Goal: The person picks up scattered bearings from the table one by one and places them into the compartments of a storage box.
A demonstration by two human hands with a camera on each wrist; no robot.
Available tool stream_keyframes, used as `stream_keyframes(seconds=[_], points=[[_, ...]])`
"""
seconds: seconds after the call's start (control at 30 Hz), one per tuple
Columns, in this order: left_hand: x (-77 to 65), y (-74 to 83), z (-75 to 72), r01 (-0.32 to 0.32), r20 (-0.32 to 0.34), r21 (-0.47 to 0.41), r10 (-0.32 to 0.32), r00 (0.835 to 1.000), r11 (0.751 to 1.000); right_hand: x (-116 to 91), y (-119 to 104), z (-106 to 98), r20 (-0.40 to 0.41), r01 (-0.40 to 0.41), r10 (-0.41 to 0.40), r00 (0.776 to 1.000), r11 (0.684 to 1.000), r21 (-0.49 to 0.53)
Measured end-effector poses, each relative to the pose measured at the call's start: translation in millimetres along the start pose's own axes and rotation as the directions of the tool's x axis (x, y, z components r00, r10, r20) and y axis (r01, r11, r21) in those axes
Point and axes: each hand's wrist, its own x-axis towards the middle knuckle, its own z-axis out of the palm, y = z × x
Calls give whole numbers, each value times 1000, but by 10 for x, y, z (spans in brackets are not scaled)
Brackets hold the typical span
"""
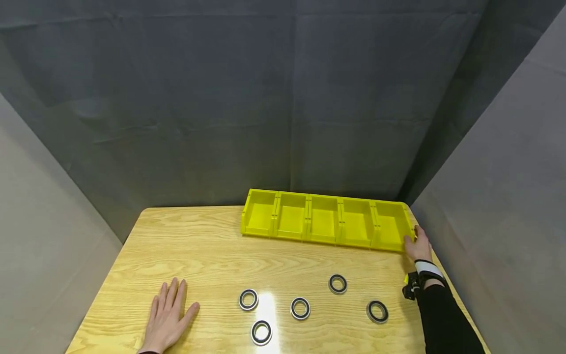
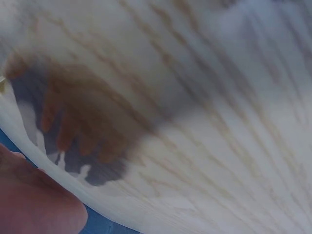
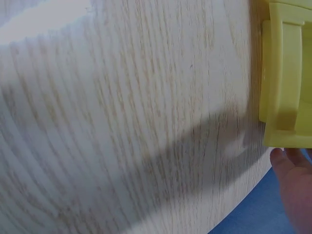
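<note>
A row of yellow plastic bins [image 1: 323, 241], joined side by side, stands along the back edge of the wooden table. My right hand [image 1: 419, 246] touches the outer front corner of the bin row's right end. In the right wrist view, the thumb and fingertips [image 3: 278, 155] meet the side of the end bin [image 3: 288, 73], whose wall partly hides the fingers. My left hand [image 1: 167, 314] rests palm down on the tabletop with its fingers straight, holding nothing. Several ring-shaped ball bearings with black seals lie flat between the hands; the nearest to the left hand is a bearing [image 1: 242, 306].
Other bearings lie at the front middle [image 1: 254, 338], centre [image 1: 294, 314], back [image 1: 331, 288] and right [image 1: 370, 316]. A dark curtain [image 1: 212, 108] hangs behind the table [image 1: 199, 255], with grey panels [image 1: 499, 196] on both sides. The bins hold nothing visible.
</note>
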Motion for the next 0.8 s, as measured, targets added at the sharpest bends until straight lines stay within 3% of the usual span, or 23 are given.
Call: stream_keyframes(seconds=[0.3, 0.5, 0.67, 0.8], points=[[-45, 48, 58, 26, -1, 2, -26, 1000, 1000, 100, 4, -56, 35, -46, 47, 998, 999, -20], [-50, 94, 98, 29, 6, -15, -29, 1000, 999, 150, 31, -91, 73, -22, 30, 997, 995, -99], [-70, 118, 143, 36, 6, -20, -36, 999, 999, 184, 31, -82, 53, -41, 45, 998, 996, -74], [-92, 123, 183, 36, -7, -23, -36, 999, 999, 191, 20, -86, 62, 4, 1, 998, 997, -72]])
